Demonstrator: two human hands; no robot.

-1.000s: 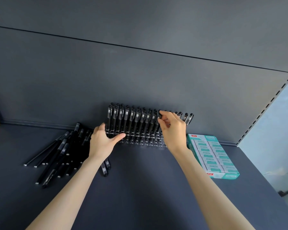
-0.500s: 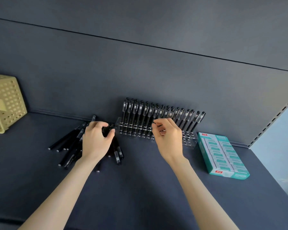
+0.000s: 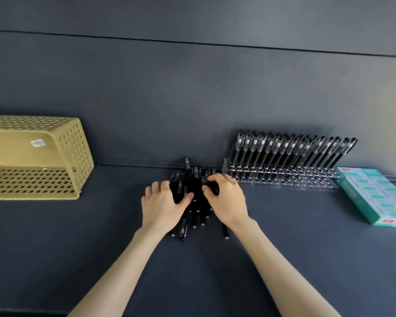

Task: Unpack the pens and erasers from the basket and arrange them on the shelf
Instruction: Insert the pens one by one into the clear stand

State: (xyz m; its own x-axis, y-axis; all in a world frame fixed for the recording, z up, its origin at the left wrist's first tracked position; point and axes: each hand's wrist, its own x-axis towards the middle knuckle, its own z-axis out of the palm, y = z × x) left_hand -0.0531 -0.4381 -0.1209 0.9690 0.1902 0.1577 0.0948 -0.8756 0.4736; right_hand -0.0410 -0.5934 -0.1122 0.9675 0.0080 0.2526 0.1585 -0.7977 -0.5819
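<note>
A loose pile of black pens (image 3: 193, 179) lies on the dark shelf (image 3: 78, 236) near the back wall. My left hand (image 3: 162, 205) grips the pile from its left side, fingers curled round several pens. From the right, my right hand (image 3: 226, 200) curls its fingers round pens in the same pile. To the right stands a clear plastic pen rack (image 3: 281, 178) with a row of black pens (image 3: 290, 149) leaning in it. A teal and white eraser box (image 3: 375, 195) lies at the far right.
A yellow perforated basket (image 3: 39, 156) lies tipped on its side at the left, its opening facing me, with nothing visible inside. The shelf's back wall rises right behind the pens. The shelf's front edge shows at the lower left.
My right hand left the rack and came down onto the loose pile. Both hands now gather the pens together. The view has swung left, showing more of the basket.
</note>
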